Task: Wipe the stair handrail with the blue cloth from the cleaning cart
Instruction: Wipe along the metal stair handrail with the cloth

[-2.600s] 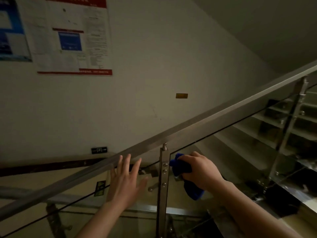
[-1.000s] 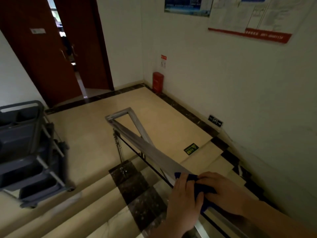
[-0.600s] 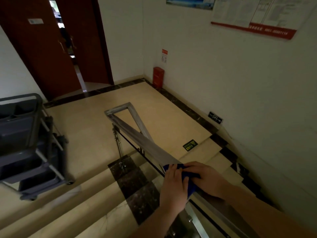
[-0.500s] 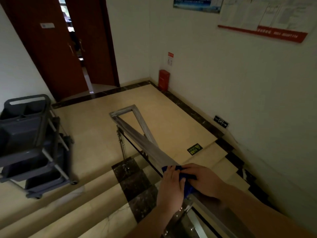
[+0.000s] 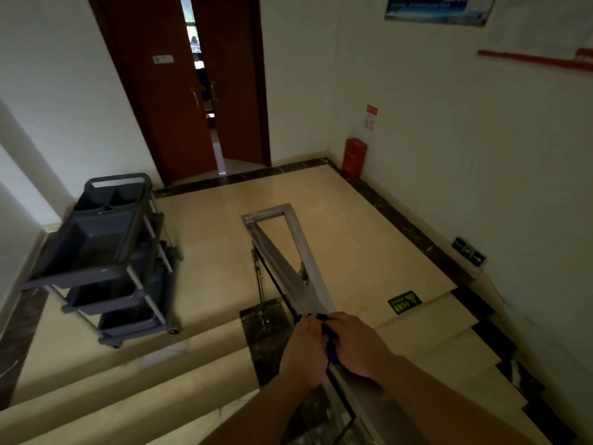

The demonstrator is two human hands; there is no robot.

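Observation:
The steel handrail (image 5: 290, 277) slopes down from me to a bend over the landing. The blue cloth (image 5: 330, 343) is wrapped over the rail, and only a narrow strip of it shows between my hands. My left hand (image 5: 305, 351) presses on the cloth from the left side of the rail. My right hand (image 5: 357, 345) grips it from the right side. Both hands sit together on the rail above the lowest steps.
A grey cleaning cart (image 5: 106, 261) with stacked trays stands on the landing at left. Brown double doors (image 5: 192, 88) at the back are slightly ajar. A red box (image 5: 354, 154) sits by the right wall. Steps (image 5: 128, 380) descend to the landing.
Both hands have slid the cloth further down the rail toward the landing. My view has tipped up a little, and more of the cart and doors shows.

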